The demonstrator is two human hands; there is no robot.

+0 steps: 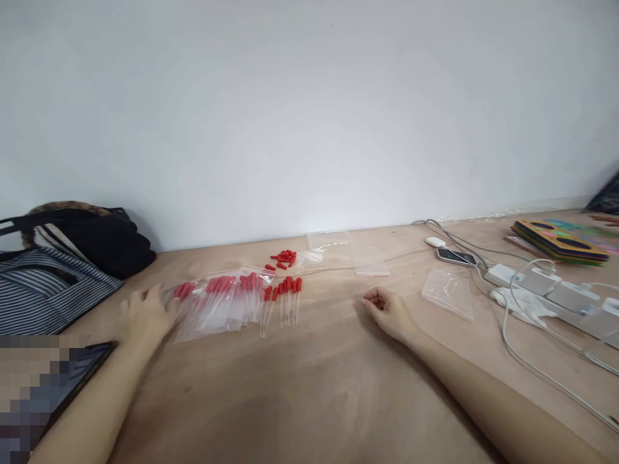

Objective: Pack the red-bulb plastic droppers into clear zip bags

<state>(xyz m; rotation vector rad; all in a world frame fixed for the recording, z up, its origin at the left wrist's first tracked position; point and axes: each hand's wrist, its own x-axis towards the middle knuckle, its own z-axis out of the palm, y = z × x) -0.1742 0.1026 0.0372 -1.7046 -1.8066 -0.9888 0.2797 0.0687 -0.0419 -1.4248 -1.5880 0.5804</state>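
Note:
My left hand (147, 314) is at the left end of a row of clear zip bags (207, 320) that hold droppers with red rubber bulbs (221, 283). Its fingers look apart but are a little blurred; whether they touch the nearest bag I cannot tell. To the right of the bags lie several loose droppers (289, 298), bulbs pointing to the wall. Behind them is a small heap of loose red bulbs (285, 256) beside clear tubes (310, 260). My right hand (391, 312) rests on the table, fingers curled in, with nothing visible in them.
Flat clear bags (370, 261) lie near the wall, another bag (449, 293) right of my right hand. Farther right are a power strip (570, 306) with cables, a small dark device (456, 257) and stacked coloured boards (561, 241). Dark and striped bags (53, 283) and a tablet-like device (80, 374) occupy the left.

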